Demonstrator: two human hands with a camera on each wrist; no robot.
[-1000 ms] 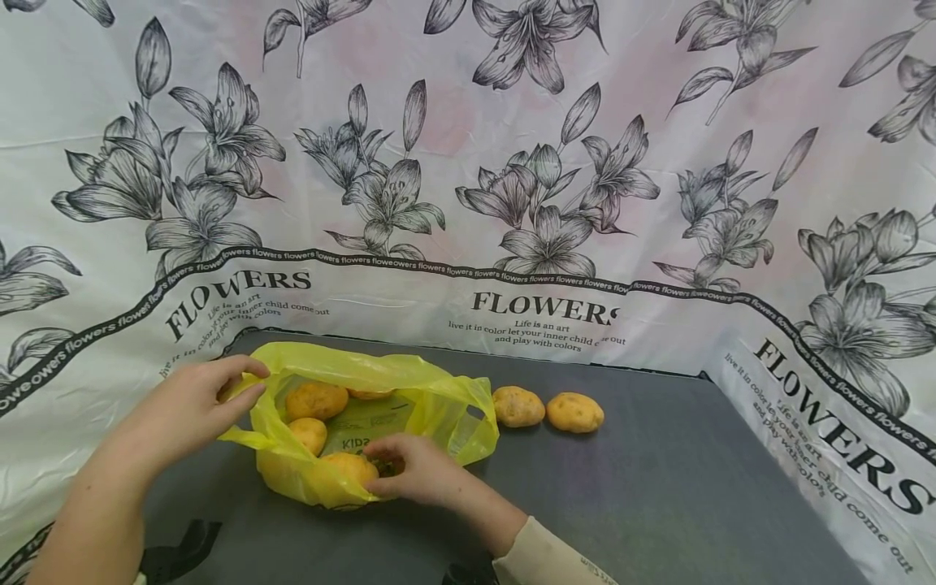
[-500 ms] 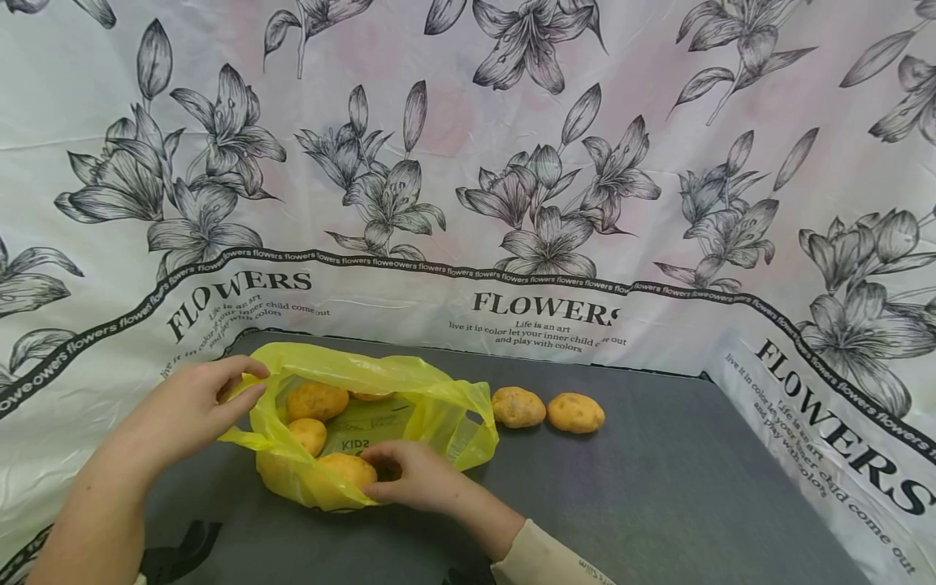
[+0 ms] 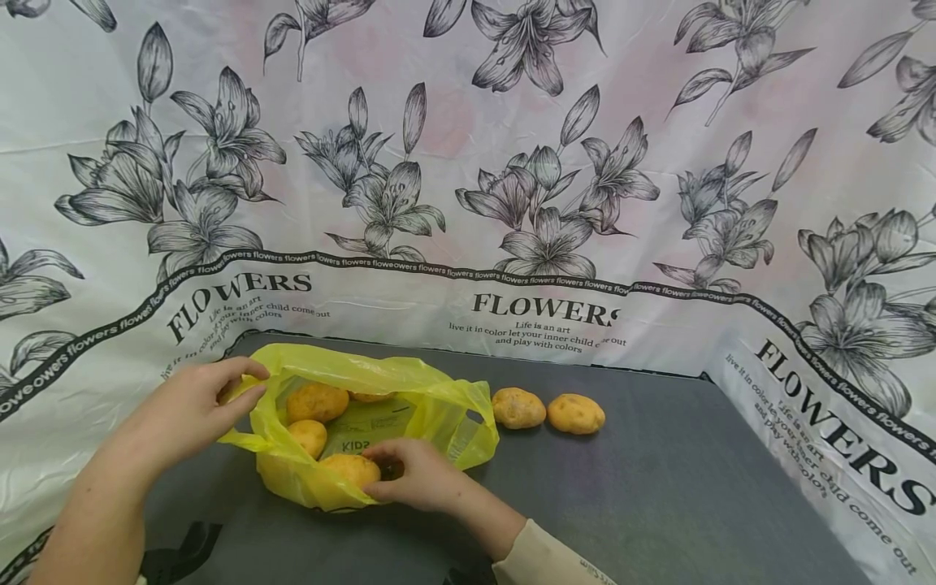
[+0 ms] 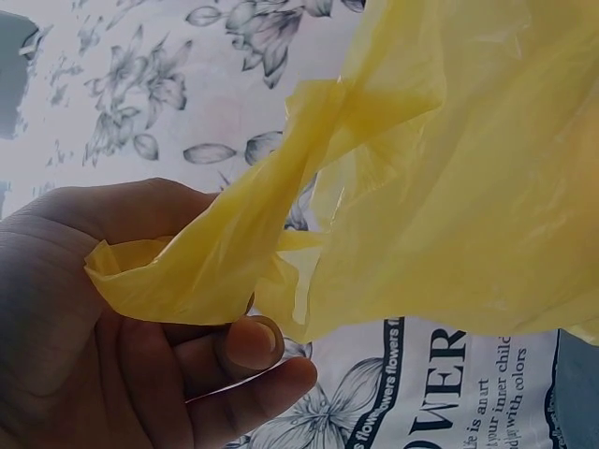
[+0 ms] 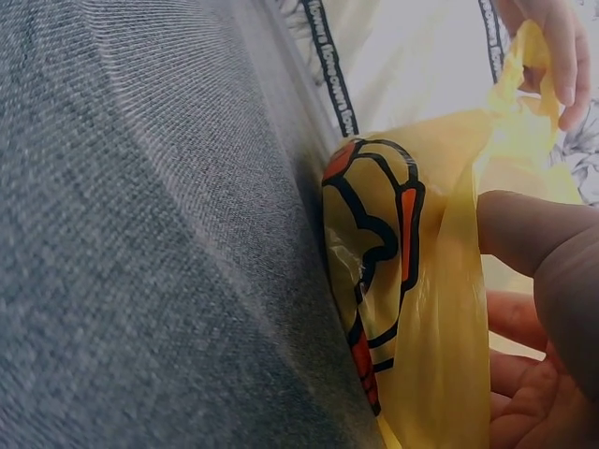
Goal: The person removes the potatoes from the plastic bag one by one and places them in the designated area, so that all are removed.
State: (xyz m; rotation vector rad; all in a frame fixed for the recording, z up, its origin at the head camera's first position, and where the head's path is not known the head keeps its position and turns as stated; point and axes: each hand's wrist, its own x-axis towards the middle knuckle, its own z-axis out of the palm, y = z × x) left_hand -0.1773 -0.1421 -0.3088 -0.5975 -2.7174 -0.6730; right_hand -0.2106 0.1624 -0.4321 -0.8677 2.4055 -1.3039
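Four potatoes (image 3: 318,402) show inside the open yellow bag (image 3: 344,363), the rearmost partly hidden by its rim, while two more potatoes (image 3: 576,413) lie side by side on the dark surface (image 3: 658,479) just to its right, all in much the same places as a second ago. The left hand (image 3: 199,400) keeps its fingers bent around the bag's left handle, unchanged since then. The right hand (image 3: 422,476) also stays at the bag's near edge, its thumb and fingers holding the right end of the front potato (image 3: 348,469), which has hardly shifted.
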